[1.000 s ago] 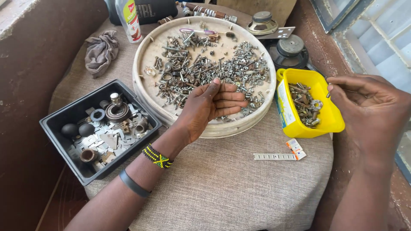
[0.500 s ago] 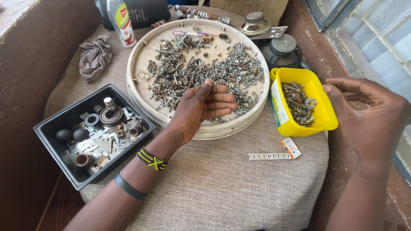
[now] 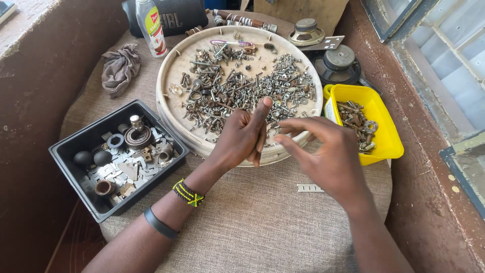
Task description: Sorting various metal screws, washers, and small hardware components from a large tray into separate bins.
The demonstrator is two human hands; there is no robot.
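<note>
Sorting Little Metal Bits on a Round Tray

Resting at the front edge of the round tray point(image 3: 166, 108), the left hand point(image 3: 243, 135) is curled up with its thumb poking up straight. I cannot tell if it is pinching a tiny piece or not. The right hand point(image 3: 328, 156) hovers just beside it with its fingers spread and loose, and it holds nothing that I can see. The two hands are very close, nearly touching at the fingertips.

The tray is pale and flat with a low rim. A big heap of screws and nuts point(image 3: 242, 86) lies on it, shiny silver mixed with rusty brown. They look small, hard and pointy.

To the right of the tray sits a bright yellow plastic tub point(image 3: 389, 144) with more rusty bits inside. To the left sits a black plastic box point(image 3: 68, 149), square, with round metal rings, dark balls and flat grey pieces in it.

A rough grey-brown cloth point(image 3: 242, 227) covers the tabletop. A small flat metal strip point(image 3: 309, 188) lies on it near the right hand. A crumpled rag point(image 3: 120, 68) lies at the back left, next to a plastic bottle point(image 3: 151, 25). A beaded wristband point(image 3: 188, 193) and a black band point(image 3: 160, 223) wrap the left arm.
</note>
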